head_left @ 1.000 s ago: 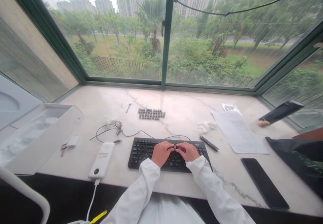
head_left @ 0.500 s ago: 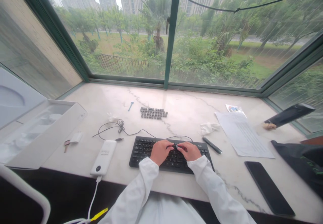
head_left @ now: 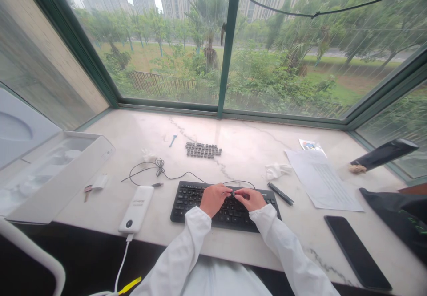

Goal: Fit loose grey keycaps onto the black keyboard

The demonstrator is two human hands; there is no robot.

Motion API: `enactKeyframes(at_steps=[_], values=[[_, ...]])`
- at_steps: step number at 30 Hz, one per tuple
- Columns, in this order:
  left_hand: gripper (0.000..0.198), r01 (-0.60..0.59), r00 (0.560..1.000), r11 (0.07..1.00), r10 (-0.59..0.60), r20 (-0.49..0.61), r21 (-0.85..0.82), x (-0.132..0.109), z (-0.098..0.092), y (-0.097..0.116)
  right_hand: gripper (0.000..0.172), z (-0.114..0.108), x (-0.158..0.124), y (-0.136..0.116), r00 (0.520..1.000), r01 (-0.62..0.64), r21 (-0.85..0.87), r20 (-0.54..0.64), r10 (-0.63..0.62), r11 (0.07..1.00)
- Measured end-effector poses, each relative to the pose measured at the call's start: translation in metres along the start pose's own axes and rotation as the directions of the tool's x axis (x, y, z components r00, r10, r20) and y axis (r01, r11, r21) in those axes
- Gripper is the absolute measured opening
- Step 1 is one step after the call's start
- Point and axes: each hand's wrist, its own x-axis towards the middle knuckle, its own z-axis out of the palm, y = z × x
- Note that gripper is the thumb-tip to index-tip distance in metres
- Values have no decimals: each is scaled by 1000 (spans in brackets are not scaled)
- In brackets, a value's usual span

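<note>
Piece of dark plastic (head_left: 233, 194), small, pinched between fingers of left hand (head_left: 212, 200) and right hand (head_left: 252, 200) over black rectangular keyboard (head_left: 188, 201); likely light, stiff, slippery; grip by sides.

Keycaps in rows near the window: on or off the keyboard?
Off: the keycaps sit in rows on the countertop, beyond the keyboard and apart from it.

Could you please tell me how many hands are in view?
2: the left hand and the right hand, close together over the middle of the black keyboard. No other hand shows, though some of their fingers are hidden.
</note>
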Motion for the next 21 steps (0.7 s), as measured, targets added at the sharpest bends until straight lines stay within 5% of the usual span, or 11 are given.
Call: enactKeyframes(at_steps=[21], values=[[20,-34,998,998,30,58,54,-3,5,2,18,16,-7,20,970,222,-107,-77,-231,969]])
